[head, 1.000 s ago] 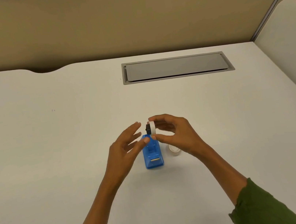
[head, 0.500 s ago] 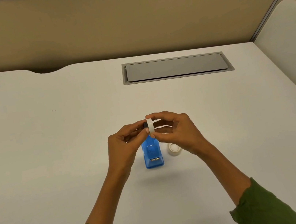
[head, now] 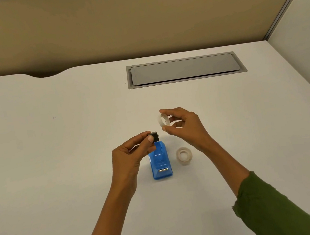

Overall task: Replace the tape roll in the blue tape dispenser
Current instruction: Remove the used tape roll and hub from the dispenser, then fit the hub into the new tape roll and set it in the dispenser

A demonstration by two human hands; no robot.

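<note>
The blue tape dispenser point(head: 160, 161) stands on the white desk point(head: 54, 152) with its roll bay bare and its metal cutter towards me. My left hand point(head: 129, 155) pinches a small black spindle point(head: 155, 136) just above the dispenser's far end. My right hand point(head: 185, 126) holds a thin white tape ring point(head: 163, 120) between thumb and fingers, up and to the right of the dispenser, apart from the spindle. A second, clear tape roll point(head: 184, 156) lies flat on the desk right of the dispenser.
A grey cable hatch point(head: 185, 69) is set into the desk at the back. A tan partition wall point(head: 136, 23) runs behind the desk, and a side panel point(head: 309, 50) rises at the right.
The two hands were together on the ring and spindle above the dispenser. They have drawn apart: the black spindle stayed in my left hand, the white ring went up and right in my right hand.
</note>
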